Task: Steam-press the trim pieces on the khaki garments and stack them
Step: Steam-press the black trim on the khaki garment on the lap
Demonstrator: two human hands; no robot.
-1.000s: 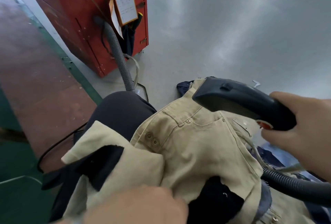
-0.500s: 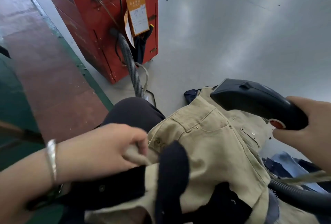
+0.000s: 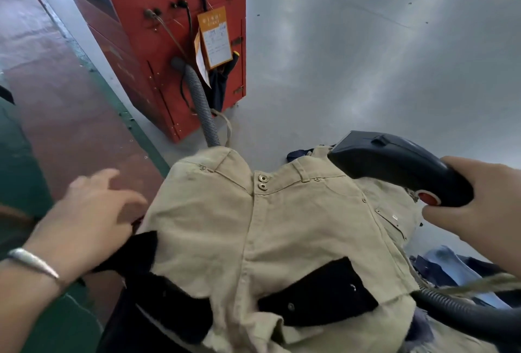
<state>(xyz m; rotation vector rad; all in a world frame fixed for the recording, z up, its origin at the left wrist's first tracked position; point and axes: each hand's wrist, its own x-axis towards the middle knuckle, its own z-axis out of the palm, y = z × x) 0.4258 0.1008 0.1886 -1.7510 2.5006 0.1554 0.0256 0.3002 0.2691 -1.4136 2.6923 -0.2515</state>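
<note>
At the near centre of my view, khaki shorts (image 3: 282,225) lie spread front-up, waistband far from me, with two snap buttons (image 3: 263,181) at the fly. Two black trim pieces sit on the leg fronts: one on the left (image 3: 158,290), partly folded and rumpled, and one on the right (image 3: 318,293), lying flatter. More khaki cloth (image 3: 394,206) shows under the right edge, which I take to be the stack (I cannot see how many pieces are in it).

My right hand (image 3: 479,211) grips the handle of a dark steam iron (image 3: 394,163), fingers wrapped round it, thumb beside a red button (image 3: 428,198). The iron hangs above the far right of the waistband, not on the cloth. Its hose (image 3: 465,316) runs off to the near right.

My left hand (image 3: 90,211) hovers at the left edge of the shorts with fingers spread loose, holding nothing. It is blurred, so I cannot tell whether a fingertip touches the cloth.

Far left stands a red cabinet (image 3: 169,42) with an orange tag (image 3: 215,37) and a grey hose (image 3: 203,107).

I judge the step to be laying the garment out, with pressing not yet begun. Next, I would flatten the left trim with the free hand, then lower the iron onto it, keeping fingers out of the steam.
</note>
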